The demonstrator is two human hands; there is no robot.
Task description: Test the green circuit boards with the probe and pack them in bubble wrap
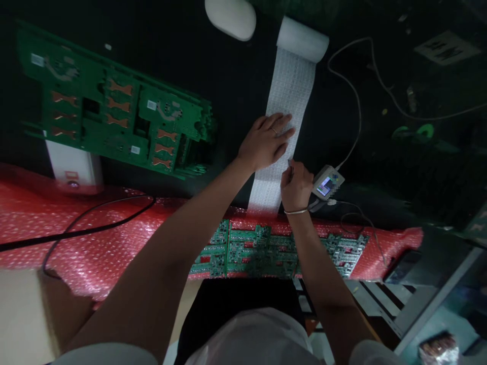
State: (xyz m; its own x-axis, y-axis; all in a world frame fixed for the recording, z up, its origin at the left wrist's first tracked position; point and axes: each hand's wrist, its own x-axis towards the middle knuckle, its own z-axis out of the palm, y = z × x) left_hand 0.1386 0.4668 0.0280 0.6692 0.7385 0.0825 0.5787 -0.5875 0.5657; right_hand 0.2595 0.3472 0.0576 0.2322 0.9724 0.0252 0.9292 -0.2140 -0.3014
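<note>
A roll of white printed labels (302, 40) lies on the dark table, and its strip (291, 81) runs down toward me. My left hand (268, 139) rests on the strip, fingers stretched out and palm down. Just below and to the right, my right hand (297, 185) is closed at the strip's right edge. A small greyish tip shows at its fingers, too little to name. Close to the right hand's knuckles sits a small grey handheld device (327, 182) with a lit screen and cables.
Stacked green circuit boards (125, 129) with copper-coloured patches lie on the left, above a white box (74, 165). Red bubble wrap (125, 228) lines the front edge, with a row of populated boards (247, 248) on it. A white mouse (232, 19) is at the back.
</note>
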